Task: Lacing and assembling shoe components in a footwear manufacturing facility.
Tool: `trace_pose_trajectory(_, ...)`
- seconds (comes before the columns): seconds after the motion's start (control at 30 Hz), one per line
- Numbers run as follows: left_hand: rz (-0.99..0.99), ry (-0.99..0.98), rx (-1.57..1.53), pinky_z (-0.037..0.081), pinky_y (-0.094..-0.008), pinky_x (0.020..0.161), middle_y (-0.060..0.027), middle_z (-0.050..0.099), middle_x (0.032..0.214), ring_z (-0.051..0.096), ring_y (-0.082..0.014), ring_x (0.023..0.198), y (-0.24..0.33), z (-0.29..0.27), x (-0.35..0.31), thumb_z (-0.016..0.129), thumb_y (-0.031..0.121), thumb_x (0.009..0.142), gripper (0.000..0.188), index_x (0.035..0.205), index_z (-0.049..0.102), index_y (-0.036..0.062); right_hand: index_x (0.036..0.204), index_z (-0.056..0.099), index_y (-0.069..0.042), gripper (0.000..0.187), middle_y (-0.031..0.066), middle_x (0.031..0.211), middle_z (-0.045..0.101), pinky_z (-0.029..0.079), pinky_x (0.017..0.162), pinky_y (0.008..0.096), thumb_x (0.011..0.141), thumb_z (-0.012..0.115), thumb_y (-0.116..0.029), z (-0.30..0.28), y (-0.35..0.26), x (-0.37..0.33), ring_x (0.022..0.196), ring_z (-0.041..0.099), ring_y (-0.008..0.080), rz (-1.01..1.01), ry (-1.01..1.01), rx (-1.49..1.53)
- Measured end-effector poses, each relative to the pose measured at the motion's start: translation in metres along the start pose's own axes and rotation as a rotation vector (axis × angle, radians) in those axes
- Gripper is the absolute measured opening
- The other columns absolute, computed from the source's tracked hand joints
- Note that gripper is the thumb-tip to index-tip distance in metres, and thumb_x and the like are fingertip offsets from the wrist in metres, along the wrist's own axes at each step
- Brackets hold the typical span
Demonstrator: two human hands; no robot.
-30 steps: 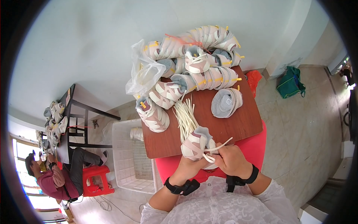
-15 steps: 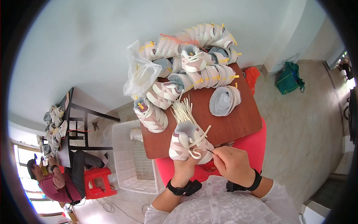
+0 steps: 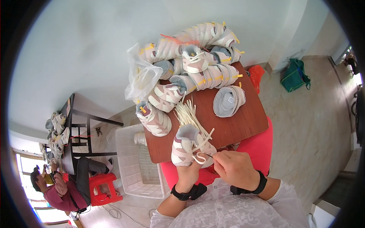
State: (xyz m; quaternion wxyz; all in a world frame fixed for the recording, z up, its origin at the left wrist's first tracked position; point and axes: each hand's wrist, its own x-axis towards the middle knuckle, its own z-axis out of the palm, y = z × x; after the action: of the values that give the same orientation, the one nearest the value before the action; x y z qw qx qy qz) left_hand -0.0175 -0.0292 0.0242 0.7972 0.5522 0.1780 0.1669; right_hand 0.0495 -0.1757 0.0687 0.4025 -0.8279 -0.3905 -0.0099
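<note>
"Shoe upper (image 3: pixel 181 152), the one in hand: where is it?"

"At the near edge of the brown table (image 3: pixel 246 121), its grey-lined collar facing up. I can't tell whether it touches the wood."

"Start at the far left, then."

"A co-worker (image 3: pixel 61 195) in a dark red top sits on a red stool (image 3: pixel 102 178) by a black table (image 3: pixel 98 117) with more shoes on it. Next comes a white crate (image 3: pixel 127 163) on the floor."

"And on the brown table?"

"A clear plastic bag (image 3: pixel 142 78) on the left, a laced stack (image 3: pixel 154 121) below it, then a bundle of pale laces (image 3: pixel 187 114) just beyond the held piece. Nested uppers (image 3: pixel 215 78) lie in rows behind."

"The hands?"

"The left hand (image 3: pixel 187 176) grasps the upper from below. The right hand (image 3: pixel 237 170) pinches a thin dark tool (image 3: pixel 208 155), its tip beside the looped lace (image 3: pixel 208 136) (so slim that I can't make out its shape)."

"Farther right?"

"A grey-lined upper (image 3: pixel 227 102) by itself on the table, then a red bag (image 3: pixel 256 78) just past the table and a green bag (image 3: pixel 294 78) on the floor."
</note>
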Motion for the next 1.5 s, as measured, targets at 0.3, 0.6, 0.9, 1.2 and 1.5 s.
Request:
trace_pose_trajectory(0.3, 0.135, -0.010, 0.220, 0.048, -0.0257, 0.076, -0.0036, 0.062, 0.100, 0.058, -0.0113, 0.088, 0.000, 0.007, -0.004, 0.066, 0.003, 0.084, 0.028, 0.110, 0.056, 0.0009, 0.076, 0.050, -0.005, 0.013, 0.0079, 0.064, 0.053, 0.045, 0.047, 0.0361, 0.075, 0.062, -0.008, 0.005, -0.003, -0.001, 0.055, 0.057, 0.0261, 0.075, -0.026, -0.015)
trace_pose_trajectory(0.6, 0.451, -0.043, 0.664, 0.049, -0.0314, 0.071, -0.0097, 0.064, 0.088, 0.063, -0.0219, 0.080, -0.013, -0.001, 0.003, 0.064, -0.006, 0.075, 0.022, 0.096, 0.062, 0.0003, 0.076, 0.055, -0.002, 0.008, 0.0076, 0.063, 0.055, 0.042, 0.050, 0.0308, 0.082, 0.057, -0.007, 0.002, 0.027, 0.012, 0.053, 0.054, 0.0169, 0.565, -0.393, 0.755)
trace_pose_trajectory(0.9, 0.493, -0.073, 0.627, 0.050, -0.0325, 0.069, -0.0110, 0.065, 0.088, 0.064, -0.0251, 0.079, -0.017, -0.006, 0.006, 0.061, -0.008, 0.072, 0.025, 0.096, 0.062, -0.0002, 0.079, 0.053, -0.004, 0.005, 0.0071, 0.060, 0.052, 0.045, 0.050, 0.0328, 0.080, 0.058, -0.007, 0.023, 0.035, 0.006, 0.052, 0.055, 0.0196, 0.497, -0.279, 0.787)
trace_pose_trajectory(1.2, 0.503, -0.008, 0.689, 0.050, -0.0334, 0.069, -0.0122, 0.065, 0.085, 0.065, -0.0272, 0.077, -0.026, -0.001, 0.007, 0.060, -0.007, 0.074, 0.021, 0.094, 0.063, -0.0003, 0.079, 0.056, 0.000, 0.006, 0.0094, 0.062, 0.056, 0.041, 0.046, 0.0322, 0.083, 0.053, -0.004, 0.035, 0.037, 0.006, 0.053, 0.057, 0.0245, 0.473, -0.174, 0.752)
trace_pose_trajectory(1.5, 0.373, 0.069, 0.711, 0.050, -0.0309, 0.068, -0.0121, 0.067, 0.088, 0.065, -0.0202, 0.080, -0.046, -0.008, 0.009, 0.058, -0.005, 0.079, 0.018, 0.095, 0.062, -0.0037, 0.082, 0.056, 0.003, 0.011, 0.0189, 0.068, 0.061, 0.045, 0.054, 0.0398, 0.083, 0.053, -0.007, 0.048, 0.044, 0.010, 0.060, 0.060, 0.0343, 0.418, -0.162, 0.539)
